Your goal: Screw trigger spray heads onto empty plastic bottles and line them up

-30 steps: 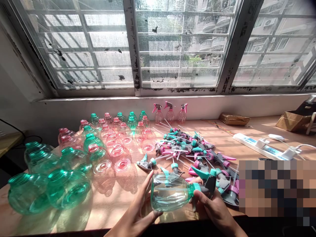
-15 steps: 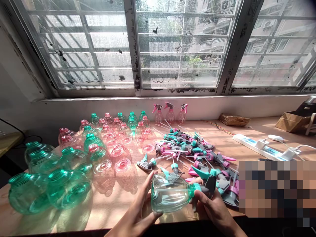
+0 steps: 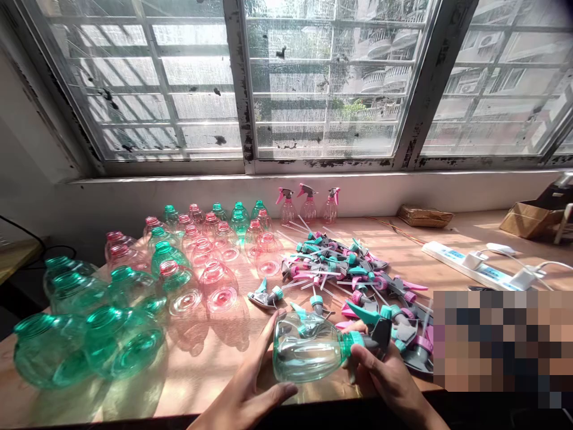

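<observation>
Head view, teal plastic spray bottle (image 3: 308, 349) held by left hand (image 3: 244, 397), grey trigger sprayer (image 3: 381, 332) by right hand (image 3: 387, 379), fingers (image 3: 364, 358) clamped on both

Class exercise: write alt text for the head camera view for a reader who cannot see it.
The left hand and right hand hold a teal spray bottle with a grey trigger head at a wooden table. Teal and pink bottles lie left, a heap of sprayer heads right.

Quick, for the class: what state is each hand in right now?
Left hand: closed, holding the body of a green plastic spray bottle.
Right hand: closed, holding the same bottle at its teal collar.
</observation>
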A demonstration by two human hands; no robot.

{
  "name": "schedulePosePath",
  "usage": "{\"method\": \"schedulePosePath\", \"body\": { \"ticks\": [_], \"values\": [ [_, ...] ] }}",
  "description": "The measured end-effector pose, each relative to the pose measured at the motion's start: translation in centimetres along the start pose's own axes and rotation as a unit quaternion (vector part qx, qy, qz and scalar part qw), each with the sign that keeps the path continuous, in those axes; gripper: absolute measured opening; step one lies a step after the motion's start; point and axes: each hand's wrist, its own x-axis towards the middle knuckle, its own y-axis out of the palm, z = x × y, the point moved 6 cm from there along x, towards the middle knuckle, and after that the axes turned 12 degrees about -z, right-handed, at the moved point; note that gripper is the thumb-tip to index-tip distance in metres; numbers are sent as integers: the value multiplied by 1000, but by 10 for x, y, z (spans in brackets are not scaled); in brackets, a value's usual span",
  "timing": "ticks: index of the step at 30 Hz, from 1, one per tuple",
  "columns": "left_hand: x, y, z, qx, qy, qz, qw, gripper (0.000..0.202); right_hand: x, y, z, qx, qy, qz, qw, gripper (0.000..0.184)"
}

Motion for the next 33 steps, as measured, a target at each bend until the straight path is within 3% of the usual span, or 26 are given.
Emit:
{"method": "schedulePosePath", "body": {
  "ticks": [5,14,23,26,30,33],
  "values": [
    [2,3,4,-64,8,12,998,83,0,0,1,-18,-1,5,1000,41],
    [1,-6,3,31,13,-12,999,84,1,-3,-2,-13,13,-22,1000,47],
    [1,4,2,-36,21,20,999,80,0,-2,-2,-16,5,-13,1000,49],
    [-1,1,3,-4,13,20,1000,87,0,-1,-1,-11,2,-11,1000,51],
    [-3,-10,3,96,16,-26,995,82,0,0,-2,-7,10,-7,1000,51],
    [-2,-8,3,86,12,-12,996,78,0,0,0,-13,8,-6,1000,48]
  ]
}}
